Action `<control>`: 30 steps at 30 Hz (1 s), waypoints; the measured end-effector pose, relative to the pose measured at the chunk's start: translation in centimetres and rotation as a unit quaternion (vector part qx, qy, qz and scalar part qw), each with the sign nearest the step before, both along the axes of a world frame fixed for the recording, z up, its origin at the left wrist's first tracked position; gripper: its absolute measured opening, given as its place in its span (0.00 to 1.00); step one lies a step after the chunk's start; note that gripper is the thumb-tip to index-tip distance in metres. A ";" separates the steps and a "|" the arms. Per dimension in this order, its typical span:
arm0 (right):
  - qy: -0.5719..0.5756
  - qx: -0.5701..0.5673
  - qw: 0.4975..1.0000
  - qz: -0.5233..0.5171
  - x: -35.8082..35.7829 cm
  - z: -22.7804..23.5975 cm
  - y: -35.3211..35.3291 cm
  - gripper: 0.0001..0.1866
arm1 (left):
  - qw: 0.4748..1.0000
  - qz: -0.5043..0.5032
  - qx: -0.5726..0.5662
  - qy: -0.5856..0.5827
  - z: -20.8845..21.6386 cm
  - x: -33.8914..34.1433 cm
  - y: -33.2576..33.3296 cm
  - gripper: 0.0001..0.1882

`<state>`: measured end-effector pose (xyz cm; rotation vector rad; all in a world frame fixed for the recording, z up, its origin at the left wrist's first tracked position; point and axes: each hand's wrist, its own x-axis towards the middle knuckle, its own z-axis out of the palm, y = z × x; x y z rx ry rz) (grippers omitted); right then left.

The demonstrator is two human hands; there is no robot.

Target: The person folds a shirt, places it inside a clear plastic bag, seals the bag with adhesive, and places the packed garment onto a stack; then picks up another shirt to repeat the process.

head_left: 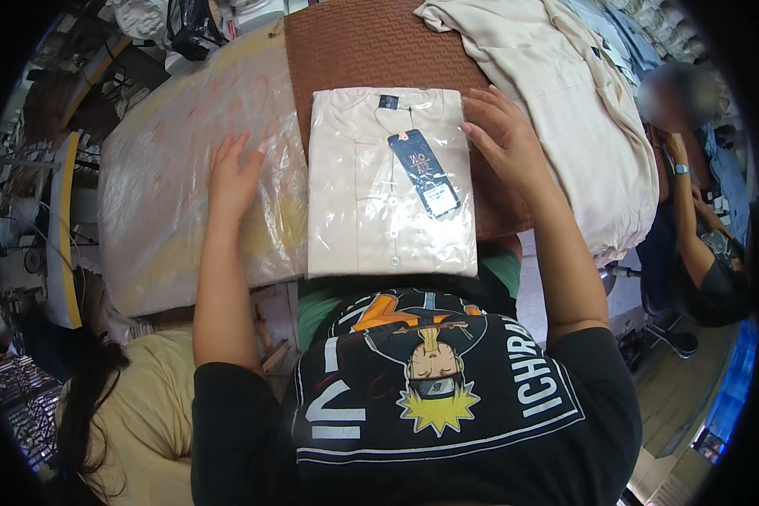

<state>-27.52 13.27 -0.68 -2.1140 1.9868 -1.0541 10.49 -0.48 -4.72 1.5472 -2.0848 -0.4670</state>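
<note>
A folded cream shirt (354, 190) lies flat in a clear, glossy plastic bag in front of me. Its neckline points away, and small buttons run down its front. On top, under the plastic, a dark blue hang tag (420, 164) sits tilted on a thin string. My left hand (236, 173) is open to the left of the bag, over the plastic-covered part of the table, apart from the shirt. By the bag's upper right edge my right hand (504, 139) is open with fingers apart; whether its thumb touches the plastic I cannot tell.
Clear plastic sheeting (169, 169) covers the table's left part, and a brown textured cloth (371, 42) its middle. A loose cream garment (557, 110) drapes over the right side. One person (704, 244) works at far right; another in yellow (148, 413) is close at lower left.
</note>
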 end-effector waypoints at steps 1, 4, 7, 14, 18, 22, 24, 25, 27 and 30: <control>0.004 0.001 1.000 0.006 -0.3 0.1 0.4 0.19 | 0.999 -0.014 -0.012 0.030 -0.4 0.1 0.1 0.26; 0.015 0.000 1.000 0.026 -0.5 0.5 0.2 0.16 | 0.993 -0.071 -0.028 0.091 0.4 -1.6 0.6 0.20; 0.021 0.006 0.999 0.036 0.1 1.5 -1.9 0.13 | 0.984 -0.152 -0.018 0.096 3.7 -6.1 0.2 0.17; 0.082 0.134 0.987 0.031 3.0 0.5 -10.9 0.11 | 0.963 -0.270 -0.005 -0.027 3.3 -14.1 -5.4 0.15; 0.083 0.192 0.976 0.057 5.1 -0.1 -13.4 0.11 | 0.954 -0.287 0.051 -0.070 2.7 -14.7 -6.6 0.14; 0.111 0.261 0.956 0.075 5.6 0.7 -14.4 0.12 | 0.946 -0.307 0.079 -0.067 2.3 -14.4 -7.7 0.13; 0.137 0.256 0.953 0.087 5.4 0.7 -14.7 0.12 | 0.940 -0.320 0.097 -0.064 2.5 -14.5 -7.9 0.12; 0.147 0.252 0.952 0.092 5.4 0.8 -14.8 0.12 | 0.940 -0.320 0.101 -0.068 2.5 -14.6 -8.0 0.12; 0.169 0.243 0.950 0.099 5.5 1.1 -14.9 0.13 | 0.939 -0.318 0.109 -0.075 2.6 -14.7 -8.1 0.11; 0.183 0.253 0.945 0.095 5.8 1.2 -15.1 0.13 | 0.938 -0.319 0.105 -0.087 2.4 -14.7 -8.6 0.12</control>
